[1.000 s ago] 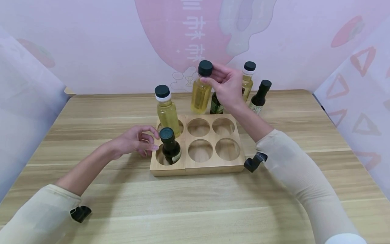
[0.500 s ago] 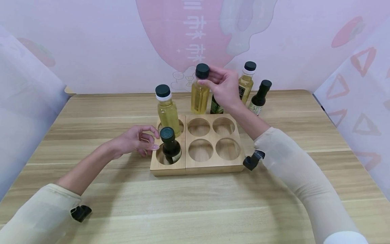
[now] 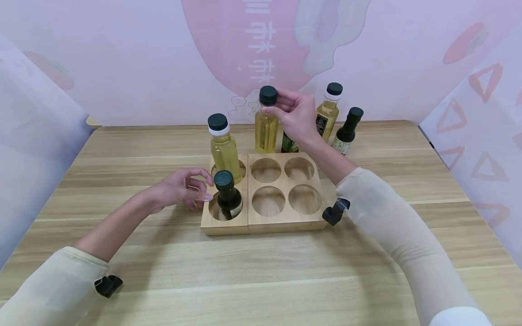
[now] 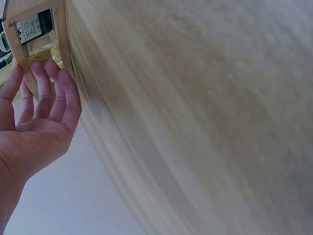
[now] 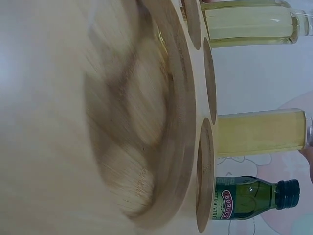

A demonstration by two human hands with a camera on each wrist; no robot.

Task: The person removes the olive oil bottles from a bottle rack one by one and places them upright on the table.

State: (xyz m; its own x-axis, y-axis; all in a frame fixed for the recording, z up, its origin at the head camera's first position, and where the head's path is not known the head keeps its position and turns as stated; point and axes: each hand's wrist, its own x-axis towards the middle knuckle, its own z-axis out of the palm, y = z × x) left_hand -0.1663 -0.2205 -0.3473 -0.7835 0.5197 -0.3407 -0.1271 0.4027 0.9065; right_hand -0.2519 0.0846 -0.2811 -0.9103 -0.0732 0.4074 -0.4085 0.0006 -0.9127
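My right hand pinches a clear bottle of yellow liquid near its dark cap. The bottle is upright behind the wooden rack; whether its base touches the table cannot be told. At the rack's left side, my left hand has loosely bent fingers, and its fingertips rest at the rack's edge in the left wrist view. The left column bears a yellow-liquid bottle with a white collar at the back and a dark, dark-capped bottle in front. Four-hole section shows bare round holes.
Behind the rack stands a green bottle with a BORGES label, partly hidden by my right hand in the head view. Right of it are a labelled yellow-liquid bottle and a slim dark bottle. A printed backdrop rises behind the table.
My right hand has shifted slightly left and down with the bottle, which has become more upright. More of the labelled bottle behind shows. My left hand has not moved.
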